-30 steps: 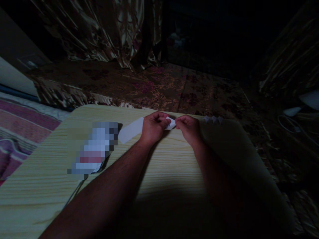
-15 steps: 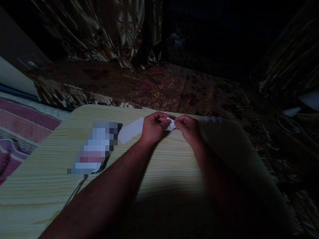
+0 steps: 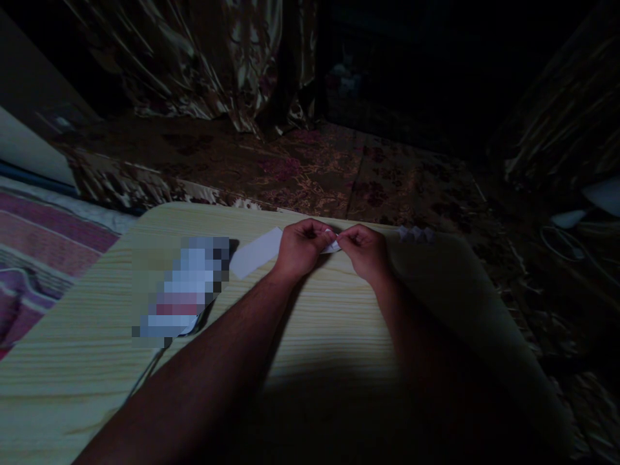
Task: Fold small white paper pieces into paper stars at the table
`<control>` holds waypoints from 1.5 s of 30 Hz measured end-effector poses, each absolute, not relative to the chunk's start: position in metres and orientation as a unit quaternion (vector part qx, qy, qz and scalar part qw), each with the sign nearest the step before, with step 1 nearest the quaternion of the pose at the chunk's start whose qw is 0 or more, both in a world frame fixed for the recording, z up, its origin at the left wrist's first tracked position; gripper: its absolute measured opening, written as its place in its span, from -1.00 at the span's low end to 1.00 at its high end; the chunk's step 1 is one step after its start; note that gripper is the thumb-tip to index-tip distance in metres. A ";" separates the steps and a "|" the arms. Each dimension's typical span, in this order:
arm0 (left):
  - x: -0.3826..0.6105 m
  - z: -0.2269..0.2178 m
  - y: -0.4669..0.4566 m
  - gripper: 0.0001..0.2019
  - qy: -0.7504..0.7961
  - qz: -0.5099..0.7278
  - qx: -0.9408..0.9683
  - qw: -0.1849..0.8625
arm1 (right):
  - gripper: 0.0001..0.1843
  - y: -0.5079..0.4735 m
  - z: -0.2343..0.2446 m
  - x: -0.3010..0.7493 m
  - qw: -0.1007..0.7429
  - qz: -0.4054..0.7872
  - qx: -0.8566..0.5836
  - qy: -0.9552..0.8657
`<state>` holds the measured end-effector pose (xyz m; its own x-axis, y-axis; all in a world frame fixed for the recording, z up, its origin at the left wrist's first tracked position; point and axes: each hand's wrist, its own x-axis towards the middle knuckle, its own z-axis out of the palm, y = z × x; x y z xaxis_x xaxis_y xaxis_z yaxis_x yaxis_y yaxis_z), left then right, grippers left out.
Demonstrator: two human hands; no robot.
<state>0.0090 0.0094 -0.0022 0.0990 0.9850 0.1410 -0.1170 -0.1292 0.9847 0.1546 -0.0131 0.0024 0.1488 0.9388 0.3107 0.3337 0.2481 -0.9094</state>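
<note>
White folded paper [image 3: 332, 245] is peeking out between the fingers of our left hand [image 3: 300, 250] and right hand [image 3: 365, 250], over the far part of the counter [image 3: 329, 310]. Our left fingers are gripping it with the thumb on top, while our right fingertips are pinching its right end. It is looking small and pale, with our fingers hiding most of its shape. Left of the left fingers, a plain white paper strip [image 3: 254, 254] is lying flat. Right of the right fingers, small pale pieces [image 3: 415, 234] are sitting close together, too dim for detail.
</note>
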 end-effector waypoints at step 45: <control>0.008 0.002 0.008 -0.83 0.425 0.542 0.512 0.513 | -0.87 -0.011 -0.002 0.156 0.538 0.269 -0.544 -0.586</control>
<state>0.0079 0.0083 0.0019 0.0509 0.9916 0.1185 -0.1207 -0.1117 0.9864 0.1555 -0.0115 -0.0016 0.1692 0.9258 0.3380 0.3480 0.2648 -0.8993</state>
